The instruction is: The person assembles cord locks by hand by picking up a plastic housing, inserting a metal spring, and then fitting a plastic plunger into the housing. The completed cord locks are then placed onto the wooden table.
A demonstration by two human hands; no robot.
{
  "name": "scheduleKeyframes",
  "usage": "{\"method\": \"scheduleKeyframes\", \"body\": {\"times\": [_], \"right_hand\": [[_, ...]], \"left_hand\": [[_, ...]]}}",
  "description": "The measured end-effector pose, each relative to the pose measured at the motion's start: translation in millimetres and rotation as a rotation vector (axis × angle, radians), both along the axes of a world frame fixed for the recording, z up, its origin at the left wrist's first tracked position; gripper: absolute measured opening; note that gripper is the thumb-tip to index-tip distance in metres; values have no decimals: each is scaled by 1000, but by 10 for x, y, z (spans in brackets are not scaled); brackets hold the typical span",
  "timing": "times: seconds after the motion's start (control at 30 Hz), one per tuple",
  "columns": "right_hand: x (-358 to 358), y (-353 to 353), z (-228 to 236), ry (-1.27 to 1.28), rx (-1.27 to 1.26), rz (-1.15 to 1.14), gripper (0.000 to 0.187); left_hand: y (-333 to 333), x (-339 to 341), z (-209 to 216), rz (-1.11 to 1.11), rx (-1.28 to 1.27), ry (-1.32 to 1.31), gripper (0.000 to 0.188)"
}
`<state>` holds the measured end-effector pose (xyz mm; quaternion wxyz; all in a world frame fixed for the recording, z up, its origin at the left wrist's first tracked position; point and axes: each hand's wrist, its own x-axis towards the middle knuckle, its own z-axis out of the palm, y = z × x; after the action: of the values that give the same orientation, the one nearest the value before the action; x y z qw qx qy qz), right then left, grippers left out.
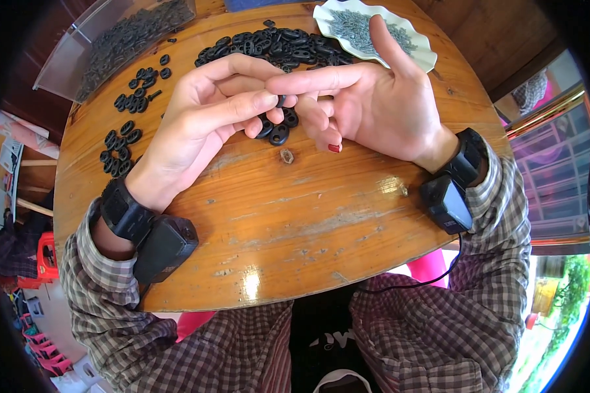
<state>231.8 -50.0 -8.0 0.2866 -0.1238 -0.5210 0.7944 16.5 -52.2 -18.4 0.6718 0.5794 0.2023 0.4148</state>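
My left hand point(203, 108) is closed in a pinch on a small black plastic piece point(281, 101), mostly hidden by the thumb and fingers. My right hand point(390, 108) is held palm up, thumb raised. Its index finger reaches across to the left fingertips, and the other fingers are loosely bent with nothing visible in them. Just below both hands, a few black oval pieces with two holes point(279, 135) lie on the wooden table point(295, 223). Beyond the hands is a heap of similar black pieces point(275, 44).
A white wavy-edged plate point(429, 60) of tiny grey metal-looking bits stands at the far right. At the far left, a clear plastic bin point(52, 73) holds many small black parts. Small clusters of black pieces point(119, 147) lie along the table's left side.
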Motion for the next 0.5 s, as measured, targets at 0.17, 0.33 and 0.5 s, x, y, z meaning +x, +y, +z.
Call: {"method": "scheduleKeyframes", "body": {"times": [0.17,0.33,0.5], "right_hand": [[26,5,65,0,66,41,95],[79,-37,161,-65,-157,-35,100],[52,-9,93,-147,-10,-104,95]], "left_hand": [[7,-4,25,-42,-1,-9,23],[15,-12,30,-39,-1,-13,22],[27,-26,20,-30,-6,-37,20]]}}
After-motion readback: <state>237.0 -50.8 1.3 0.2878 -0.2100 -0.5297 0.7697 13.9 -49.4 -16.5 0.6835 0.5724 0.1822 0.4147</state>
